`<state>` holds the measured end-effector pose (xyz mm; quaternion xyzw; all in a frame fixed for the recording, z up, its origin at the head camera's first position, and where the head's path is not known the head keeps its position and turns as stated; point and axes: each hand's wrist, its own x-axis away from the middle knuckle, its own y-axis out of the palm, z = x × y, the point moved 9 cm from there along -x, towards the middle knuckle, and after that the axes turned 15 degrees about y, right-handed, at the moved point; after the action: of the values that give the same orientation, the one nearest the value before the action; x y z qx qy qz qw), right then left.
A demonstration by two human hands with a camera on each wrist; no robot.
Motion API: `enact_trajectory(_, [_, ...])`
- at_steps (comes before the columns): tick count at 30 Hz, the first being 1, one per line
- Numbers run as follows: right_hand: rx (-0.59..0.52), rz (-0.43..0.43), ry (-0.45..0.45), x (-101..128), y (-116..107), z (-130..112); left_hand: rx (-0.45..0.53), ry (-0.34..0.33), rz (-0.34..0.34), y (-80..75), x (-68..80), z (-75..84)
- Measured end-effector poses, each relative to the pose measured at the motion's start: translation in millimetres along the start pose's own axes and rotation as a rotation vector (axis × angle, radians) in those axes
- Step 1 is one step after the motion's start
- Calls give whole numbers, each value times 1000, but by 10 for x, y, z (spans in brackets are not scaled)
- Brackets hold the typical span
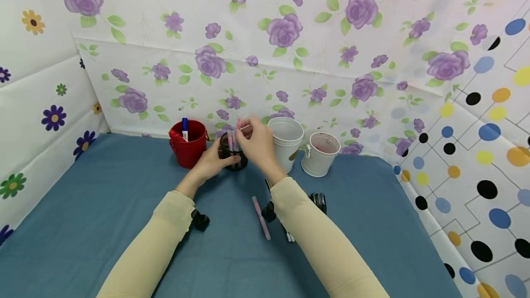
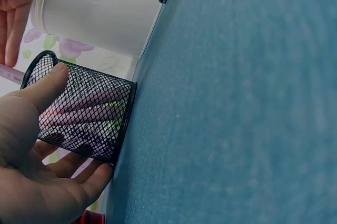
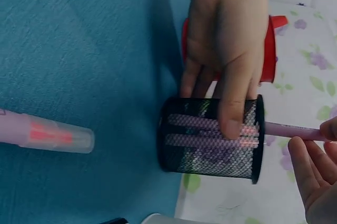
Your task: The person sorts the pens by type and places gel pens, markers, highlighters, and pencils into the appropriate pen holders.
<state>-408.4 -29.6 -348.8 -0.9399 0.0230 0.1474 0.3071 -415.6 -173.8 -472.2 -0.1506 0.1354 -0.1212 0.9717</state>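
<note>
Black mesh cup point(image 1: 233, 151) is steadied by our left hand point(image 1: 212, 162) curled round it; our right hand point(image 1: 257, 144) pinches a pink pen point(image 3: 292, 130) going in beside two others. Another pink pen point(image 1: 262, 218) lies nearer us, unplaced.

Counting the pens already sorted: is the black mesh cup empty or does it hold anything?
Not empty. Through the black mesh cup two pink pens show inside, and the right hand pinches a third at its rim while the left hand grips it.

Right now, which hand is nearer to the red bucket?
Left. The left hand grips the black mesh cup right beside the red bucket; the right hand is beyond the cup, holding a pink pen.
</note>
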Motion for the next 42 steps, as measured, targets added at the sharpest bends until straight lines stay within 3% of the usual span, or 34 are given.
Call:
enact_trajectory(9, [104, -77, 80, -27, 188, 212, 6, 29, -3, -1, -11, -7])
enact_trajectory(16, [138, -63, 126, -76, 235, 295, -2, 15, -5, -14, -23, -29])
enact_trajectory(28, [199, -76, 127, -87, 283, 295, 6, 9, -8, -2, -13, -33])
enact_trajectory(42, [190, -88, 128, -87, 305, 310, -30, -3, -13, -13, -18, -64])
